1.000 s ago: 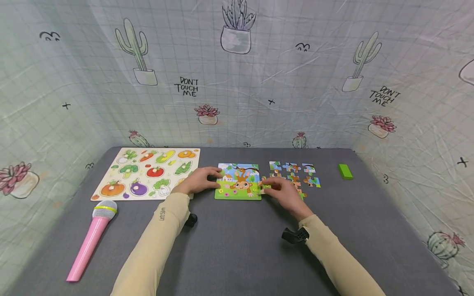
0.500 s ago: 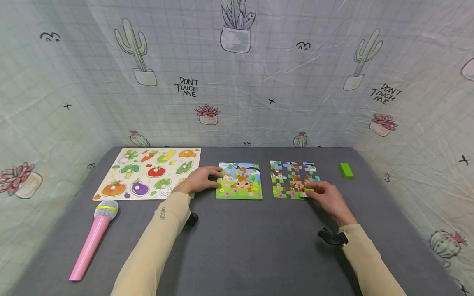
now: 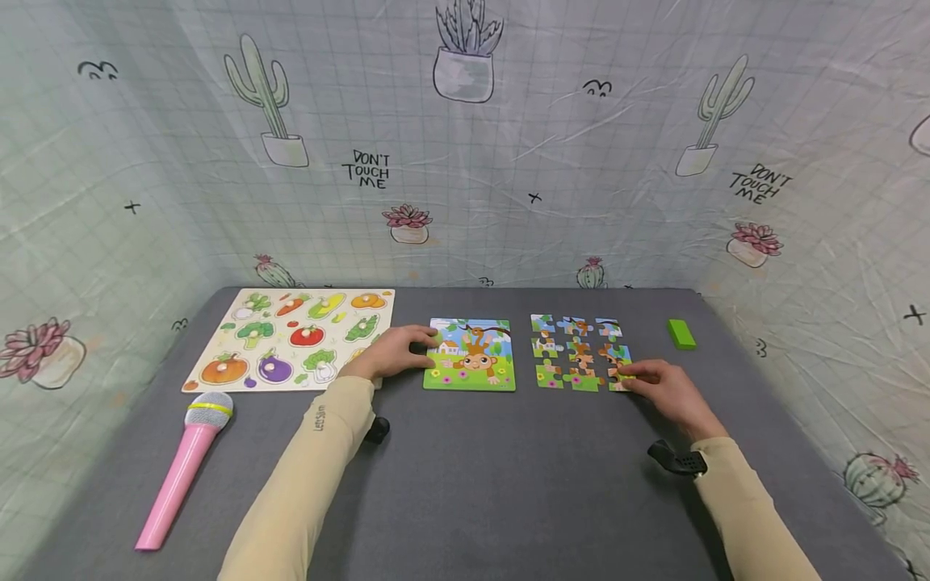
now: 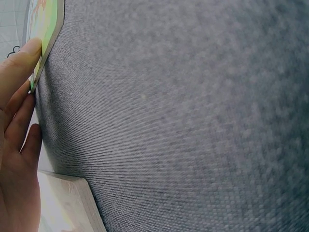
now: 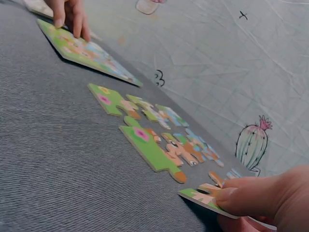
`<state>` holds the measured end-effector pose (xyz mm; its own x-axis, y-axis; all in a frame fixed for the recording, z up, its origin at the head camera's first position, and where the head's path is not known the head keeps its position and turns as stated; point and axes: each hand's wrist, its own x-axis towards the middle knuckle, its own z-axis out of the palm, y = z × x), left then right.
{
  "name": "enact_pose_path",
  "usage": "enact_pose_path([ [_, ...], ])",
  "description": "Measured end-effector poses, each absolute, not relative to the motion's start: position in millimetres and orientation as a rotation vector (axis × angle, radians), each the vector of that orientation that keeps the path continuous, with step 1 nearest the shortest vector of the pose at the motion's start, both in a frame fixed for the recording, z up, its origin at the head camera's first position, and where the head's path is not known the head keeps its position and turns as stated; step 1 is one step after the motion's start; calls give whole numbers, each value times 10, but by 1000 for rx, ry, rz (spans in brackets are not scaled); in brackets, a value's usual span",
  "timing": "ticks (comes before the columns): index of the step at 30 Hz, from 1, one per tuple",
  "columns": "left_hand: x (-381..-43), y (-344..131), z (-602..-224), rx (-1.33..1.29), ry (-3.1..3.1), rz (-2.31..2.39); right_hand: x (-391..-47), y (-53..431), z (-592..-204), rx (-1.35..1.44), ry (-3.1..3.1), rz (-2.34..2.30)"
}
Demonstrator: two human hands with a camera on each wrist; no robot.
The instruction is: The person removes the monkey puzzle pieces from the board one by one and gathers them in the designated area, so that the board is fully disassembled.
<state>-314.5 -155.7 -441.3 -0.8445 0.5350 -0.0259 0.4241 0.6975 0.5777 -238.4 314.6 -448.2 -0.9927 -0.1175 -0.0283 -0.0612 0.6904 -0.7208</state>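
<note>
In the head view my right hand [image 3: 672, 395] pinches a jigsaw piece [image 3: 620, 381] at the near right corner of the loose pieces. The right wrist view shows its thumb over that green and tan piece [image 5: 205, 197], which is slightly tilted, near edge raised over the cloth. My left hand [image 3: 392, 353] rests its thumb and fingertips on the left edge of a square monkey-picture board [image 3: 472, 375]; its fingers are relaxed. Between the hands lie several loose jigsaw pieces [image 3: 579, 352] in spaced rows, parts of a similar monkey picture.
A cream vegetable peg board [image 3: 276, 349] lies at the left, partly behind the left forearm. Nearer is a pink toy microphone [image 3: 178, 476]. A green block [image 3: 680, 334] lies at the back right of the grey-covered table [image 3: 479, 492]. A cactus-print curtain [image 3: 472, 194] stands behind.
My right hand has moved from the monkey board's right edge across to the far side of the loose pieces, carrying a piece to their near right corner. The left hand has stayed put.
</note>
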Motion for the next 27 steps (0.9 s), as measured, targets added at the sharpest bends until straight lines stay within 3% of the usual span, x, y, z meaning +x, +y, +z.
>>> enact_pose_path([
  [27, -3115, -1567, -4405, 760, 2707, 860, -2368, 3093, -4502, -210, 2889, -1058],
])
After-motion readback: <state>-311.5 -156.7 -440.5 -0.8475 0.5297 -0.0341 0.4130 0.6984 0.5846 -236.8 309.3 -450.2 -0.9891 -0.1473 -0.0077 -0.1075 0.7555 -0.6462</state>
